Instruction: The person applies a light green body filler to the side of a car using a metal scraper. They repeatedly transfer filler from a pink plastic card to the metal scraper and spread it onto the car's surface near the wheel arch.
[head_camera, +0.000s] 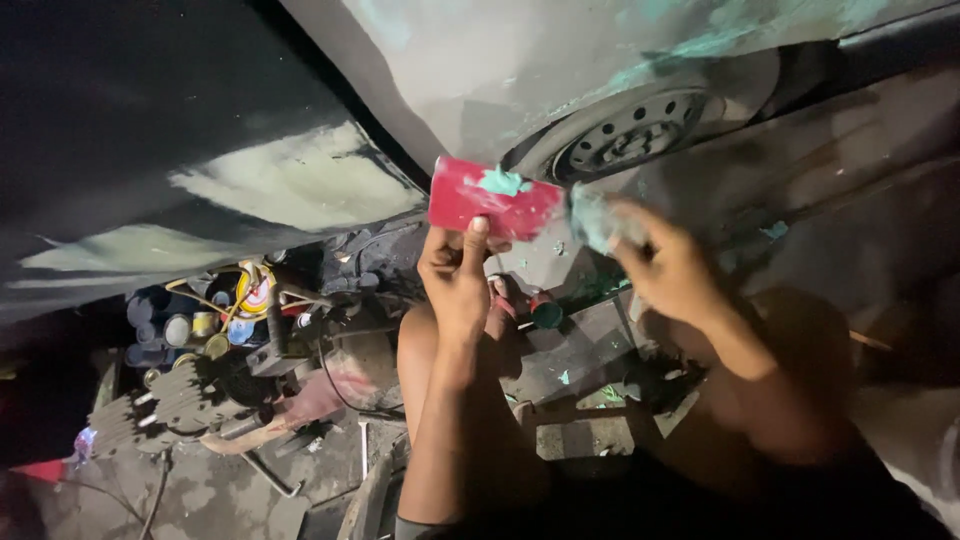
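a pale car body panel (560, 60) fills the far part of the view, streaked with teal filler, with a wheel and its steel rim (630, 130) just below it on the right. to the left hangs a dark panel (150, 100) with a light sanded patch (300, 185). below that, on the floor (200, 490), sits a cluttered heap: a ribbed engine-like machine (170, 405), a cluster of small paint tins (195, 325) and loose hoses.

the person's bare arms reach up from the near edge. the left hand (455, 280) holds a red flat spreader card (492, 198) upright, thumb on the near face and fingers behind its lower edge; the grip is closed on the card. the card's long axis runs left to right, tilting slightly down toward the right, and a dab of teal filler (503, 182) sits on its upper middle.

the right hand (665, 265) is just right of the card, curled around a blurred pale-teal wad or pad (598, 218) that meets the card's right end; whether it truly touches is hard to tell through the blur. the filler dab lies left of and slightly above the right hand, which is the free hand nearer to it.

a small green-topped can (546, 312) stands on the floor between the two forearms.
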